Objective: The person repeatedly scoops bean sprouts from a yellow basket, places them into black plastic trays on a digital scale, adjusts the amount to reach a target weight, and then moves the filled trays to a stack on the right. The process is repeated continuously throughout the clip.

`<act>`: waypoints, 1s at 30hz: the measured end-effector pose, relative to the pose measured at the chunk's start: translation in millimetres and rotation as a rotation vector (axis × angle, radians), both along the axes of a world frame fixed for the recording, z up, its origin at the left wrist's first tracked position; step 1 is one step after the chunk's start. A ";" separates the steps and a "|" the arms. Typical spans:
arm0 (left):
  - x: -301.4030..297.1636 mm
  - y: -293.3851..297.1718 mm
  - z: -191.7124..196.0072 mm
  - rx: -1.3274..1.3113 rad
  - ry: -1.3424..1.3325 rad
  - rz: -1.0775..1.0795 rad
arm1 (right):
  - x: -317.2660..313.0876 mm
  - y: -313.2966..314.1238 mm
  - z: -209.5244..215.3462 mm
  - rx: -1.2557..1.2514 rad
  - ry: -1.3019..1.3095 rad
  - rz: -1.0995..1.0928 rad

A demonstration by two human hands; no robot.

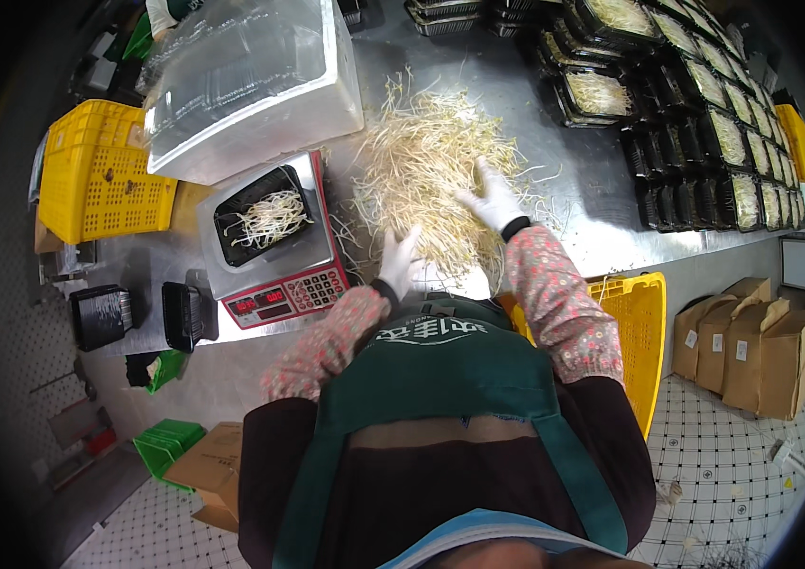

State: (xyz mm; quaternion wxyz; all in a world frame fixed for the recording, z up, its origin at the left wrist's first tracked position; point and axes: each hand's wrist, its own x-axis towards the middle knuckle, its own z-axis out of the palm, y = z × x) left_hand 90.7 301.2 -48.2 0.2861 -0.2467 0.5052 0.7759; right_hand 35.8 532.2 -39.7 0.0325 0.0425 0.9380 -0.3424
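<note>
A loose heap of bean sprouts point(431, 161) lies on the metal table in front of me. My left hand point(401, 263), in a white glove, rests against the heap's near left edge with its fingers apart. At the heap's right side my right hand point(495, 201), also gloved, touches the sprouts with fingers spread; some fingertips are hidden among the strands. Left of the heap stands a red digital scale point(279, 296). On its metal plate sits a black plastic tray point(229, 248) holding a small clump of sprouts point(272, 220).
A white foam box point(260, 123) with clear lids stands behind the scale, beside a yellow crate point(109, 180). Empty black trays point(182, 316) lie at the front left. Stacked filled trays point(725, 142) fill the far right. Another yellow crate point(644, 332) stands below the table edge at right.
</note>
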 end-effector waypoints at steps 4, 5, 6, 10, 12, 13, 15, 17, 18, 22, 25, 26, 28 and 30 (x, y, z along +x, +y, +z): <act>-29.3 31.9 20.2 0.245 0.233 0.288 | -2.2 -29.0 4.4 -0.477 -0.187 -0.098; -30.8 28.5 36.2 0.271 0.252 0.305 | -1.4 -22.5 23.3 -0.807 -0.212 -0.123; -32.1 21.7 55.1 0.349 0.274 0.251 | 1.9 -15.0 44.3 -0.956 -0.149 -0.089; -48.9 8.6 26.3 0.621 -0.104 0.049 | -2.4 -5.3 39.6 -0.924 -0.123 -0.120; -47.4 10.5 17.6 0.424 0.125 -0.012 | 3.5 -12.0 32.8 -0.693 -0.060 -0.216; -45.2 8.6 36.4 0.428 0.115 -0.026 | 7.1 -6.7 33.3 -1.016 0.017 -0.144; -53.6 -5.3 12.7 0.294 0.182 -0.054 | 3.7 12.1 38.2 -1.066 -0.043 -0.172; -54.2 -21.2 0.4 0.187 0.162 -0.043 | 7.0 18.9 25.2 -0.978 0.001 -0.253; -55.7 -24.0 -4.5 0.137 0.155 -0.034 | 10.1 20.7 20.6 -0.890 0.039 -0.304; -56.9 -38.4 -2.9 0.021 0.175 0.087 | 14.7 33.3 1.5 -0.873 0.032 -0.379; -41.6 -43.2 -0.9 -0.024 0.269 0.163 | 23.2 42.4 -21.5 -0.733 0.078 -0.367; -39.9 -41.5 -2.5 -0.013 0.248 0.152 | 27.9 45.5 -32.7 -0.705 0.126 -0.380; -47.7 -36.0 -10.4 0.002 0.221 0.151 | 25.0 22.5 -27.5 -0.623 0.166 -0.442; -54.4 -20.2 -22.7 0.109 0.232 0.170 | 24.0 -19.6 -12.3 -0.489 0.178 -0.401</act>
